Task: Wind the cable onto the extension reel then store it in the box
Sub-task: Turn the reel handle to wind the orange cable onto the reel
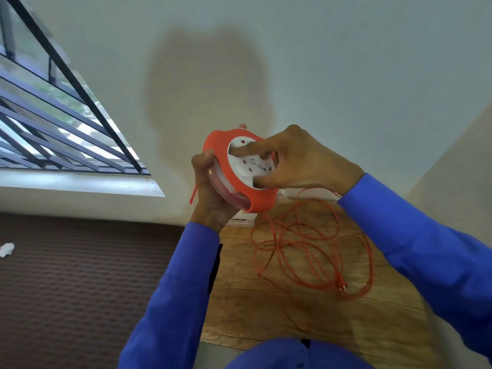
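Observation:
An orange extension reel (pixel 234 187) with a white socket face is held up in front of the wall, above the far edge of a wooden table. My left hand (pixel 210 193) grips its left rim from behind and below. My right hand (pixel 295 161) lies over the white face, with fingers pressed on it and the thumb at its lower edge. The orange cable (pixel 311 251) lies in loose loops on the table, its plug (pixel 342 287) near the right side. A white box (pixel 243 219) sits on the table under the reel, mostly hidden.
The wooden table (pixel 266 310) stands against a cream wall. A dark patterned carpet (pixel 80 275) covers the floor at left, with a white scrap (pixel 6 249) on it. A barred window (pixel 53 123) is at the upper left.

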### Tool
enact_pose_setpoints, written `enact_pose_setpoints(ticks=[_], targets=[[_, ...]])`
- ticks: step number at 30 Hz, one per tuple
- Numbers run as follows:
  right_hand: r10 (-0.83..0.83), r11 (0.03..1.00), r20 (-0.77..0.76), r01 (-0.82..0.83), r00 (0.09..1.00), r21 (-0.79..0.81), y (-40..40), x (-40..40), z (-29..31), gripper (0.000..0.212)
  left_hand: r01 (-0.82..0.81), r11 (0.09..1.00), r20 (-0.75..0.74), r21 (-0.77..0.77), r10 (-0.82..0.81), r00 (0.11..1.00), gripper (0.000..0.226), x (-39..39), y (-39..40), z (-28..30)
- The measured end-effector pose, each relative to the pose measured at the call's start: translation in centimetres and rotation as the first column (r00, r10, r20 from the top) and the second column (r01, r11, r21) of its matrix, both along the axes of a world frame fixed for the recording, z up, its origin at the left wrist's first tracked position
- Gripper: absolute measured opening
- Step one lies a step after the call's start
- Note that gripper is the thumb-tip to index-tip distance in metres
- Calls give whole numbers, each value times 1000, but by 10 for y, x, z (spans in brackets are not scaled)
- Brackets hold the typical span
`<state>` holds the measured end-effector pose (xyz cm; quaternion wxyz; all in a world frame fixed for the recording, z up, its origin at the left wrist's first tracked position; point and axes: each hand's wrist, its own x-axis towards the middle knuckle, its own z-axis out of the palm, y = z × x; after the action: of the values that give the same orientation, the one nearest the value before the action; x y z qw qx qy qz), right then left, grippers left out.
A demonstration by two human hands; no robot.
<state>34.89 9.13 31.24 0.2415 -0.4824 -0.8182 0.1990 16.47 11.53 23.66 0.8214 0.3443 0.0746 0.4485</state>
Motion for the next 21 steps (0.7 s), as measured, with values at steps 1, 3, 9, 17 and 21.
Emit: enact_pose_setpoints(ticks=[1, 3, 9, 17, 21], targets=[[-43, 999, -31, 43, 999, -12, -1, 0, -1, 65, -25, 1000, -14, 2, 25, 1000, 111, 2, -2, -2], [-156, 988, -40, 157, 987, 9, -4, -2, -1, 66, -107, 992, -87, 60, 112, 990, 94, 6, -4, -5], [-377, 926, -96, 378, 921, -10, -6, -8, -17, 51, -238, 937, -294, 255, 310, 904, 62, 5, -11, -12], [-596, 802, -186, 566, 781, -191, 2, -16, -30, 81, -229, 935, -281, 272, 304, 910, 58, 10, -17, -5], [-432, 900, -148, 435, 890, -17, -9, -8, -37, 62, -211, 966, -134, 148, 231, 964, 97, 14, -13, -18]])
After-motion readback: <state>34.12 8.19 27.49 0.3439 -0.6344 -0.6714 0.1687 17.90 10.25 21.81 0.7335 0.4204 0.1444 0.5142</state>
